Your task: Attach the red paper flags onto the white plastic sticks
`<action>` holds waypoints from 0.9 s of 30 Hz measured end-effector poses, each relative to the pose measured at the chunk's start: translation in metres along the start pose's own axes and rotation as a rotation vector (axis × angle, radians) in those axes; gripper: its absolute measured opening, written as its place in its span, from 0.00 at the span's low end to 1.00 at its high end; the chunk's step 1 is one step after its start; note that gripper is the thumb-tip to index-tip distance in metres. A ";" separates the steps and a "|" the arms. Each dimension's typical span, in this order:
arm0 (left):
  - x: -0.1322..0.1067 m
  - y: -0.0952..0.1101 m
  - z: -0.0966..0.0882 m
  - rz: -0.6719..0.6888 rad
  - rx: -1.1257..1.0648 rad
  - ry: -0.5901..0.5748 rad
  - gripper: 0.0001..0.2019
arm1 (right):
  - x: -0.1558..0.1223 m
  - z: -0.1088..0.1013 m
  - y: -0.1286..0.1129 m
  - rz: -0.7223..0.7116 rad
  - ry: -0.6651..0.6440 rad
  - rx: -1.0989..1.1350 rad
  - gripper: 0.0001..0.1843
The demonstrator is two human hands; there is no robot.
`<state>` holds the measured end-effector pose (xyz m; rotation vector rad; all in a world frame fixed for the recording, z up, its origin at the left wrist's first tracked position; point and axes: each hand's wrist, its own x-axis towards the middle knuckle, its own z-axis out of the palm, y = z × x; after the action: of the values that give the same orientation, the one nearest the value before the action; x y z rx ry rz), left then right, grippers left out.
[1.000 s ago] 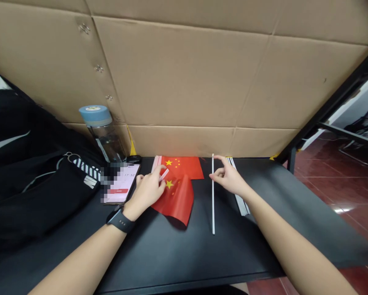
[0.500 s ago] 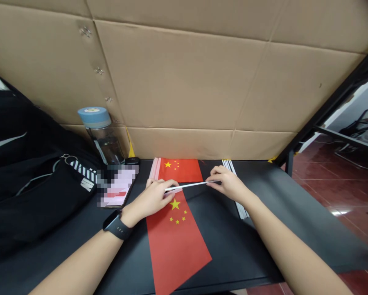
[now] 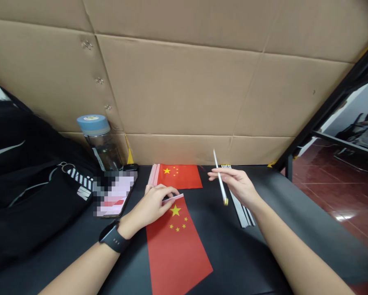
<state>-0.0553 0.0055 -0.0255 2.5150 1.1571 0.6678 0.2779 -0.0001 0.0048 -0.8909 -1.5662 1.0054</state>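
My left hand [image 3: 157, 204] is closed on the pale top hem of a red flag [image 3: 179, 254] with yellow stars. The flag hangs down over the black tabletop, its lower part reaching the bottom of the view. My right hand [image 3: 235, 186] pinches a thin white flagpole [image 3: 222, 187] with a gold-coloured end pointing down towards me. The pole is tilted and apart from the flag. Behind my left hand lies a stack of red flags [image 3: 184, 177] with pale hems at their left. Beneath my right hand is a bundle of white poles [image 3: 243, 215].
At the left are a black bag [image 3: 33, 196], a bottle with a blue lid [image 3: 99, 141] and a phone [image 3: 118, 194]. A cardboard wall [image 3: 177, 90] rises along the table's back edge. A black metal frame [image 3: 321, 119] slants up at the right.
My right hand has drawn the pole away from the flag's hem and turned it from nearly level to steeply tilted. My left hand still holds the flag.
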 end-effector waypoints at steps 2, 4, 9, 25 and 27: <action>0.000 0.000 0.000 -0.001 -0.006 0.004 0.10 | -0.001 0.005 0.001 0.028 0.040 0.137 0.15; 0.000 0.002 0.000 -0.010 -0.012 0.012 0.10 | -0.001 0.011 0.000 0.033 0.100 0.237 0.14; 0.001 0.007 -0.002 -0.044 -0.041 0.020 0.10 | 0.005 0.020 -0.004 0.073 0.208 0.324 0.17; -0.001 0.012 0.004 -0.051 -0.072 0.032 0.11 | 0.009 0.022 0.014 0.047 0.266 0.261 0.18; -0.001 0.014 0.003 -0.043 -0.068 0.035 0.11 | 0.009 0.021 0.012 0.041 0.266 0.256 0.17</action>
<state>-0.0457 -0.0037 -0.0219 2.4250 1.1767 0.7297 0.2562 0.0096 -0.0059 -0.8418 -1.1713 1.0431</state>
